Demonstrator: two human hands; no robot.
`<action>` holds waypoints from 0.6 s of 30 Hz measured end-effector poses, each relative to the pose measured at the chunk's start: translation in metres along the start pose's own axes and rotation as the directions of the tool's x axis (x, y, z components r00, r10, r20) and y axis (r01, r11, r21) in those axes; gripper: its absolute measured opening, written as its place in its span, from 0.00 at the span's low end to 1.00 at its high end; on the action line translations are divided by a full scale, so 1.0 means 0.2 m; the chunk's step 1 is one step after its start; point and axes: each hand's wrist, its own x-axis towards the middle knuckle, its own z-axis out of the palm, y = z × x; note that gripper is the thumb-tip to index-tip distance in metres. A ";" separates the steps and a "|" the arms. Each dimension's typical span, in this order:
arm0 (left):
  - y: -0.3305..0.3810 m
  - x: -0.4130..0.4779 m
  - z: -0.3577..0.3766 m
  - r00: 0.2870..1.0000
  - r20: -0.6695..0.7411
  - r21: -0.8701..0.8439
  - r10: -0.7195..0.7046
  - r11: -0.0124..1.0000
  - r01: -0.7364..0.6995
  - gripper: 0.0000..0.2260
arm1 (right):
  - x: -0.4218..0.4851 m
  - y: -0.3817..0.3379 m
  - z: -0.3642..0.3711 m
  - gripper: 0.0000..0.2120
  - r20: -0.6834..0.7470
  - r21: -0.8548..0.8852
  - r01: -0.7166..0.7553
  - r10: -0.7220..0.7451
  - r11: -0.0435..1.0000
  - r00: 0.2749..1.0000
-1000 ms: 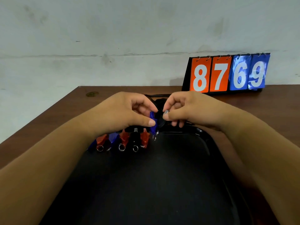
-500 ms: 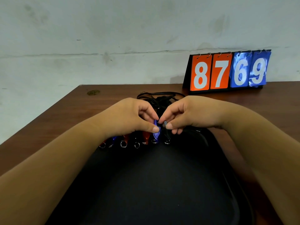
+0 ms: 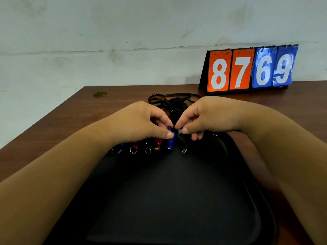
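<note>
Blue whistle (image 3: 170, 140): pinched between thumb and forefinger of the left hand (image 3: 139, 121), just below its fingertips, at the tray's (image 3: 168, 191) far edge.
Black whistle (image 3: 183, 145): pinched by the right hand (image 3: 208, 115), under its fingertips and close beside the blue one.
Row (image 3: 157, 145): more whistles are lined up below the left hand.
Cords (image 3: 169, 99): bunched just beyond both hands.
Risk: the row could be knocked askew by the left hand, or a whistle dragged by tangled cords on release.
Change: the blue whistle, held above the row a second ago, has been lowered into line.
</note>
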 end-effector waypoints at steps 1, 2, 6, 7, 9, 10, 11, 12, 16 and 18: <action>0.00 0.00 0.00 1.000 0.002 0.004 -0.003 1.000 0.003 0.10 | 0.00 0.00 0.00 0.11 -0.003 0.005 -0.005 0.005 1.000 1.000; 0.00 0.00 0.00 1.000 0.006 0.009 -0.004 1.000 0.004 0.10 | 0.00 0.00 0.00 0.11 -0.005 0.008 -0.008 0.008 1.000 1.000; -0.01 0.01 0.00 1.000 0.021 0.047 -0.010 0.999 0.009 0.10 | 0.00 -0.01 0.00 0.09 -0.002 0.000 -0.013 0.013 1.000 1.000; -0.01 0.01 0.00 1.000 0.025 0.048 -0.010 0.999 0.009 0.10 | 0.00 -0.01 0.00 0.08 0.001 -0.018 -0.013 0.013 1.000 1.000; -0.01 0.00 0.00 0.999 0.037 0.043 -0.006 0.999 0.005 0.11 | 0.00 -0.01 0.00 0.07 0.002 -0.067 -0.010 0.010 0.998 1.000; -0.01 0.01 0.01 0.999 0.041 0.030 -0.008 1.000 0.007 0.11 | 0.00 -0.01 0.00 0.06 0.001 -0.081 -0.008 0.008 0.997 1.000; -0.01 0.01 0.01 0.999 0.038 0.013 -0.011 1.000 0.010 0.10 | 0.01 0.00 0.00 0.06 0.000 -0.090 -0.006 0.006 0.996 1.000; -0.02 0.01 0.01 1.000 0.028 -0.002 -0.013 1.000 0.014 0.09 | 0.01 0.00 0.00 0.06 -0.002 -0.095 -0.005 0.005 0.996 1.000; -0.02 0.01 0.01 1.000 0.020 -0.007 -0.012 1.000 0.013 0.07 | 0.02 0.00 0.01 0.05 -0.026 -0.107 0.001 -0.004 0.994 1.000; -0.01 0.00 0.01 0.999 0.040 0.012 -0.010 1.000 0.009 0.09 | 0.02 0.01 0.01 0.05 -0.030 -0.111 0.003 -0.006 0.994 1.000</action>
